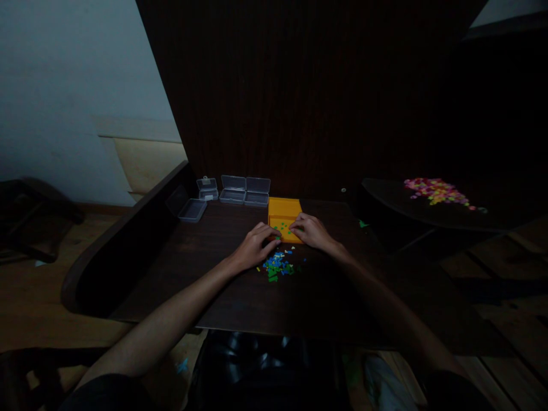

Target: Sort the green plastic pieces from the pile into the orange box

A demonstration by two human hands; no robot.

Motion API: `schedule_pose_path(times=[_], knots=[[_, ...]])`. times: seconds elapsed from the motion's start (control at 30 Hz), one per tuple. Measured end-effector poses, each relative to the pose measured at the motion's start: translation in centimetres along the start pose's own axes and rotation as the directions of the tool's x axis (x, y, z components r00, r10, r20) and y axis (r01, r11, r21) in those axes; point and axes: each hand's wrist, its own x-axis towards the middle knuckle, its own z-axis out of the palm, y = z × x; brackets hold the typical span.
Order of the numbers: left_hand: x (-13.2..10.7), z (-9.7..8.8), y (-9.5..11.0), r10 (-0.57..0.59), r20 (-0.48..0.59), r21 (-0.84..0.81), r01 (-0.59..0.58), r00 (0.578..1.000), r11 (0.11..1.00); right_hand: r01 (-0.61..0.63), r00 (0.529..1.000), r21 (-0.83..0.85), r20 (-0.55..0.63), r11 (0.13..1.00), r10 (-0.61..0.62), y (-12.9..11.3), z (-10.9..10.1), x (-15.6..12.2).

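An open yellow box (284, 205) stands on the dark table, its lid raised at the back and several small green pieces (282, 225) scattered inside. At its front left corner is my left hand (256, 245), thumb and forefinger closed around what looks like a small green piece. My right hand (314, 232) reaches over the right wall of the box with fingers curled and tips pressed together; whether they hold anything is too small to tell. Just in front of the box lies a loose pile of tiny blue, green, yellow and white pieces (277, 264).
Clear plastic cases (233, 196) with open lids line the back left, with another open case (192, 210) nearer the raised left side panel (124, 245). Pink and yellow beads (439, 192) cover part of a side shelf at right. A tall dark panel (308, 103) rises behind.
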Motion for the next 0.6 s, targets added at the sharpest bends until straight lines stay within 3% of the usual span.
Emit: schedule_pose_path(times=[0.13, 0.27, 0.47, 0.6], knots=[[0.0, 0.0, 0.0, -0.018, -0.027, -0.019, 0.017, 0.999, 1.0, -0.025, 0.999, 0.079, -0.04, 0.997, 0.028, 0.0, -0.5, 0.0], [0.0, 0.1, 0.0, -0.046, -0.072, -0.033, 0.044, 0.996, 0.999, -0.035, 0.993, 0.304, -0.098, 0.952, 0.068, -0.7, -1.3, -0.2], [-0.1, 0.2, 0.0, -0.051, -0.175, -0.036, 0.045, 0.983, 0.998, -0.102, 0.993, 0.65, 0.024, 0.753, 0.114, -3.8, -1.5, -1.0], [0.0, 0.3, 0.1, -0.015, -0.227, -0.021, 0.011, 0.974, 1.0, -0.212, 0.977, 0.761, 0.142, 0.613, 0.161, -5.7, -1.3, -1.4]])
